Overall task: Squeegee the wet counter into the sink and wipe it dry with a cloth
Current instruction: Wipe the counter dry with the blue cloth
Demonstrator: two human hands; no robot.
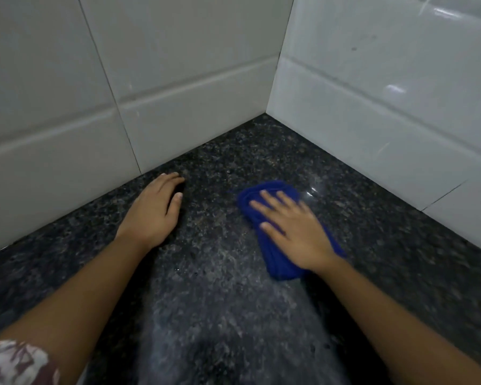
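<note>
A folded blue cloth lies on the dark speckled granite counter, right of centre. My right hand presses flat on top of it, fingers spread and pointing toward the back corner. My left hand rests palm down on the bare counter to the left, close to the wall, with nothing in it. The counter's middle strip looks greyish and streaked. No squeegee and no sink are in view.
White tiled walls meet in a corner behind the counter, one running along the left, the other along the right. A patterned sleeve shows at the lower left.
</note>
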